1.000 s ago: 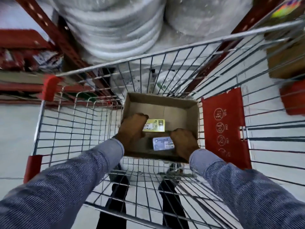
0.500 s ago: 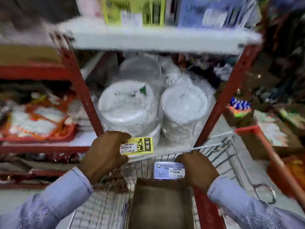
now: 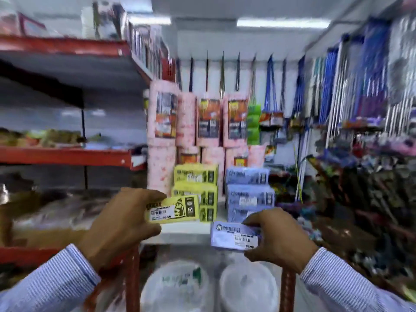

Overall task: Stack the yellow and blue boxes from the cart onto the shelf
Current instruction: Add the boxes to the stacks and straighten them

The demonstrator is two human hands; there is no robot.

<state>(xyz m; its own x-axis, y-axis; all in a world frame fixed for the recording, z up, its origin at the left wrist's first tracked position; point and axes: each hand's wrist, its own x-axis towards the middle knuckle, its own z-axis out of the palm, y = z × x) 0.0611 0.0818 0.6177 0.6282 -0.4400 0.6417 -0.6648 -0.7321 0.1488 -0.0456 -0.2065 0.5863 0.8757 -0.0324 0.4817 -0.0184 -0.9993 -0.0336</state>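
Note:
My left hand [image 3: 122,224] grips a flat yellow box [image 3: 173,209] by its left end, held up in front of a stack of yellow boxes [image 3: 195,183] on the white shelf [image 3: 184,230]. My right hand [image 3: 279,238] grips a flat blue box [image 3: 234,236] by its right end, just below and in front of a stack of blue boxes [image 3: 248,192] on the same shelf. Both held boxes carry white price labels. The cart is out of view.
Pink wrapped rolls [image 3: 186,122] stand behind the stacks. Stacks of white plates [image 3: 177,289] sit on the level below, between red uprights [image 3: 132,278]. Red shelving [image 3: 65,156] runs along the left. Hanging brooms and goods [image 3: 351,104] crowd the right side.
Both hands lifted the two boxes out of the cardboard carton in the cart and raised them to the shelf. The view swung up from the cart to the shelf with the stacks.

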